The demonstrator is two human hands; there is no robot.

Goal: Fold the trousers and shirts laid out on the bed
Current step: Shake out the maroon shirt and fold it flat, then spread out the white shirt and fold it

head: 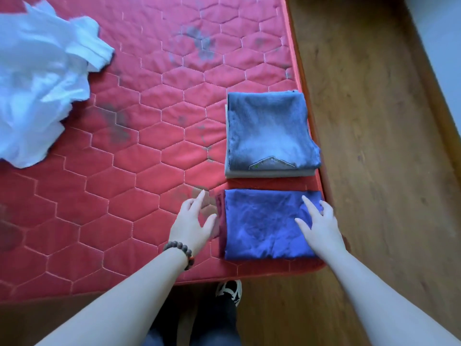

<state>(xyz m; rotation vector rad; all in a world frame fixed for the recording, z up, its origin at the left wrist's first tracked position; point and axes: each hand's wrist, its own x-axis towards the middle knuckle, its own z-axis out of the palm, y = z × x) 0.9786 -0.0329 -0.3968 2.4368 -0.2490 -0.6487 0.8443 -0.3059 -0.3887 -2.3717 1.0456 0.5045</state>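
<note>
A folded blue shirt (262, 226) lies on a folded maroon garment (220, 221) at the bed's near right corner. Just beyond it, folded grey-blue jeans (269, 131) rest on a folded beige piece (269, 173). My right hand (320, 226) lies with straight, spread fingers on the blue shirt's right part. My left hand (193, 224), with a bead bracelet on the wrist, hovers open just left of the stack, its thumb near the maroon edge. A crumpled white garment (40, 83) lies unfolded at the far left of the bed.
The red quilted mattress (149, 121) has dark stains. Its right edge borders a wooden floor (374, 146), with a pale wall at the top right. My shoe (230, 290) stands on the floor by the bed's near edge.
</note>
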